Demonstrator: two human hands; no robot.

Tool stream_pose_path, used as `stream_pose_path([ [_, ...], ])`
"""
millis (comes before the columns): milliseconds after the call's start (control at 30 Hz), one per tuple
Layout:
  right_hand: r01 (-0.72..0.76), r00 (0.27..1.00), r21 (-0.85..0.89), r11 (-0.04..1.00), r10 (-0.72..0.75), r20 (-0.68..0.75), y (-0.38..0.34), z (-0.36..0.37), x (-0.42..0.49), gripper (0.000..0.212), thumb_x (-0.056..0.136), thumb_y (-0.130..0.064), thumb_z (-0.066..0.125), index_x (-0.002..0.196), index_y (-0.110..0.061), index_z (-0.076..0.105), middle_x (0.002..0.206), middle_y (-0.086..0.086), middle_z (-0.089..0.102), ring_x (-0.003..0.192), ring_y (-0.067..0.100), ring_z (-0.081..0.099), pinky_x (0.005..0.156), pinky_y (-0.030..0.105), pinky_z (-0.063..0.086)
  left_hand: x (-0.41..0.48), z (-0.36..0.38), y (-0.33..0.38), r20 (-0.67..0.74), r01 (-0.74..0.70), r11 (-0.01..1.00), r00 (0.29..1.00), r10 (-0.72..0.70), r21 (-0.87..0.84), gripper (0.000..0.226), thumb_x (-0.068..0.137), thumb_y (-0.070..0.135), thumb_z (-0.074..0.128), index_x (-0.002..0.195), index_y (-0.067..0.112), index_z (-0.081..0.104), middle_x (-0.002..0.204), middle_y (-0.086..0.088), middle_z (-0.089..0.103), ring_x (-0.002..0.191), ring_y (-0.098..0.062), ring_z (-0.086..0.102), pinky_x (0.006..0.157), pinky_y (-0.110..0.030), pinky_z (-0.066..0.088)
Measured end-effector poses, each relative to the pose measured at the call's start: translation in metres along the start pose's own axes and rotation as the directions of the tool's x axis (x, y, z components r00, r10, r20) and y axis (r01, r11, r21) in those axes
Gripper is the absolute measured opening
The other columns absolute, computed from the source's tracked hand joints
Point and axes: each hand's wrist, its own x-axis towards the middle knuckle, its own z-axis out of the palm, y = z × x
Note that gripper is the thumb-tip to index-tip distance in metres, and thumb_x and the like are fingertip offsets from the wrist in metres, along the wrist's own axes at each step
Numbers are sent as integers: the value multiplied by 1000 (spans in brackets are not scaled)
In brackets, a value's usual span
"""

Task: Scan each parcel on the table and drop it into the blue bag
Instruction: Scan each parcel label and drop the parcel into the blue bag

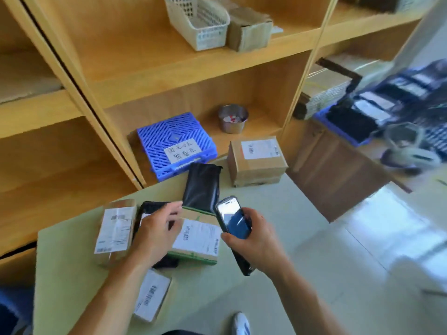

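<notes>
- The right hand (254, 240) is wrapped round the handheld scanner (232, 220), its lit screen tilted up toward the person and its nose out over the parcels.
- The left hand (154, 228) is spread loose with the fingers out, gripping nothing. It's poised over the green-edged box (196, 240) in the middle of the pale green surface (67, 274); whether the fingertips touch it, I can't tell.
- That box looks the likely one for this scan: flat, stiff cardboard, its white label face-up with the barcode toward its left edge.
- I'd guess it's light. Take it by the two long edges and keep the fingers off the label.
- Just beneath the left hand lies a black poly bag (150, 206): soft, glossy and probably slippery, so pinch a fold rather than press it flat.
- A second black bag (202, 184) lies at the far end of the green-edged box, smooth and plump.
- There's cardboard all round: a tan box (116, 230) to the left, a small box (152, 296) at the near edge and a taped box (256, 160) at the far corner. All are rigid, matte and easy to clamp.
- The blue bag? I can't pick it out for certain from here.
</notes>
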Motion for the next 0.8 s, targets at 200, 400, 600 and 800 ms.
stream_pose_path([
  [200,-7,1000,31,999,7,1,48,-77,15,79,71,-53,81,136,-36,39,119,-12,54,99,7,58,68,12,45,58,71,67,114,-28,999,993,24,37,42,97,14,64,137,26,61,119,10,67,103,-5,64,88,-18,46],
  [400,-52,998,-7,999,52,-21,73,-98,43,81,72,-55,78,139,-37,36,124,-12,46,105,8,50,78,16,43,140,124,83,163,263,926,961,-225,-270,50,90,24,73,138,26,57,132,-3,66,112,-20,65,99,-45,56],
  [600,-147,989,-87,985,148,0,80,-105,81,82,74,-55,76,141,-41,31,125,-16,48,108,12,49,81,25,46,224,164,86,262,576,615,808,-527,-539,77,88,36,80,153,20,41,158,-5,37,136,-29,43,92,-53,59],
  [800,-191,981,-100,977,187,-43,89,-114,115,83,69,-60,74,138,-43,31,123,-18,49,106,12,52,77,26,49,280,202,93,293,673,559,727,-621,-484,103,82,46,84,162,28,22,168,-1,23,146,-32,37,100,-65,50],
])
